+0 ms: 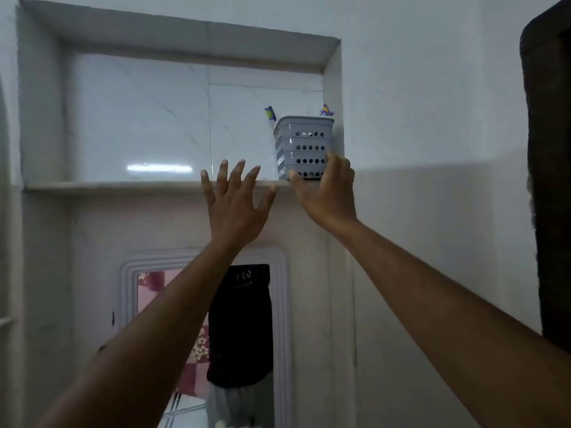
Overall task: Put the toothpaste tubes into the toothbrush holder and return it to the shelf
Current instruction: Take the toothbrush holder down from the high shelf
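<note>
The grey perforated toothbrush holder (301,143) stands on the stone shelf (123,185) at the right end of a wall niche, close to the niche's side wall. A blue and green tip (270,114) sticks up behind its left rim, and a purple and yellow tip (326,110) rises above its right rim; I cannot tell what either one is. My right hand (327,193) wraps the holder's lower right corner, with the thumb on the front and the fingers on the right side. In front of the shelf edge, left of the holder, my left hand (236,202) is raised with its fingers spread and holds nothing.
The niche has a marble back wall (139,118) and a low ceiling above the holder. A mirror with a white frame (279,304) hangs on the wall below the shelf. A dark door frame (550,180) stands at the far right.
</note>
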`<control>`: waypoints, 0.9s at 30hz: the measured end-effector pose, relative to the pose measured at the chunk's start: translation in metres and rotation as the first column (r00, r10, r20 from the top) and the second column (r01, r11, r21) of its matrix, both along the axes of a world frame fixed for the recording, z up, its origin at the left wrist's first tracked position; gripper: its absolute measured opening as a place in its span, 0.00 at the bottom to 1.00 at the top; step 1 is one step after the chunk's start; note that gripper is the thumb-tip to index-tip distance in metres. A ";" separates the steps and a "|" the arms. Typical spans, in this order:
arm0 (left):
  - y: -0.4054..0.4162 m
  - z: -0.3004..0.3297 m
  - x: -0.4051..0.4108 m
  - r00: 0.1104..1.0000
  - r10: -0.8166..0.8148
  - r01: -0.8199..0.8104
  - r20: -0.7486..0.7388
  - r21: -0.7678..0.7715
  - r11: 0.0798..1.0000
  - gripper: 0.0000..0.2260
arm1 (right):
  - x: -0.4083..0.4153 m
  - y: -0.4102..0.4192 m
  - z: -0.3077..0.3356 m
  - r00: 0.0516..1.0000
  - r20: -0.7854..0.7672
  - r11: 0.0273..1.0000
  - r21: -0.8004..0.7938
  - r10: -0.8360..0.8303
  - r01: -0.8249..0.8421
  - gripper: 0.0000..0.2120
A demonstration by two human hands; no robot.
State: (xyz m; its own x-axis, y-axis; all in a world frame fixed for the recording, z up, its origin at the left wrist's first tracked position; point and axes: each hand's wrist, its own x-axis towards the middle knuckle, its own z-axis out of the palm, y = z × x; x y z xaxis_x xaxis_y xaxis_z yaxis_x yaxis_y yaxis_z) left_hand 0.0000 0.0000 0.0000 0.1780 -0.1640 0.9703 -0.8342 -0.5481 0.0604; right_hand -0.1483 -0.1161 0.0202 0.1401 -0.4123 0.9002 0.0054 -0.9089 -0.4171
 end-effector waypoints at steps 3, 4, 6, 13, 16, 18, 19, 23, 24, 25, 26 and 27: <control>-0.003 -0.003 0.007 0.998 0.007 -0.004 0.055 -0.057 0.998 0.29 | 0.019 -0.009 0.010 0.998 0.053 0.999 0.019 -0.046 0.045 0.47; -0.005 -0.005 0.009 0.998 0.006 0.000 0.069 -0.075 0.997 0.28 | 0.022 -0.008 0.012 0.998 0.044 0.999 0.037 -0.042 0.040 0.49; -0.008 -0.006 0.011 0.997 -0.013 0.021 0.079 -0.098 0.995 0.28 | 0.029 -0.011 0.015 0.997 0.056 0.997 0.059 -0.045 0.042 0.54; -0.010 -0.008 0.011 0.995 0.014 0.001 0.103 -0.142 0.990 0.27 | 0.032 -0.014 0.016 0.994 0.103 0.997 0.063 -0.041 0.034 0.59; -0.006 -0.008 0.007 0.996 0.009 0.003 0.084 -0.135 0.991 0.27 | 0.021 -0.008 0.013 0.990 0.139 0.997 0.071 0.006 -0.016 0.59; -0.003 -0.005 0.002 0.999 -0.014 0.017 0.031 -0.109 0.994 0.27 | 0.012 -0.004 0.009 0.985 0.173 0.996 0.082 0.022 -0.037 0.60; -0.001 -0.003 -0.002 0.999 -0.038 0.037 -0.012 -0.092 0.995 0.28 | 0.007 0.000 0.008 0.982 0.187 0.995 0.081 0.034 -0.050 0.61; 0.014 0.004 -0.024 0.971 -0.176 0.164 -0.163 -0.082 0.983 0.33 | -0.018 0.015 0.013 0.957 0.272 0.987 0.092 0.103 -0.133 0.68; 0.018 0.003 -0.030 0.963 -0.209 0.195 -0.172 -0.094 0.976 0.33 | -0.023 0.018 0.014 0.948 0.298 0.984 0.098 0.114 -0.149 0.68; 0.023 0.000 -0.034 0.957 -0.233 0.218 -0.175 -0.104 0.971 0.33 | -0.029 0.023 0.014 0.941 0.315 0.981 0.106 0.122 -0.162 0.67; 0.029 -0.003 -0.040 0.952 -0.251 0.235 -0.175 -0.109 0.966 0.33 | -0.036 0.027 0.011 0.937 0.323 0.979 0.105 0.132 -0.174 0.66; 0.034 -0.007 -0.046 0.948 -0.264 0.248 -0.177 -0.109 0.963 0.33 | -0.043 0.030 0.007 0.936 0.324 0.978 0.101 0.140 -0.181 0.64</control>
State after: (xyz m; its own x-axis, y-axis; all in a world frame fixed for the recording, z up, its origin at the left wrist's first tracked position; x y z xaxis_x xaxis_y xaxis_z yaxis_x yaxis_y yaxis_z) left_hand -0.0455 0.0343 -0.0075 0.3211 -0.1474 0.9355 -0.9149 -0.3035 0.2662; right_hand -0.1911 -0.0863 0.0268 -0.0670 -0.5221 0.8503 0.2960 -0.8242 -0.4827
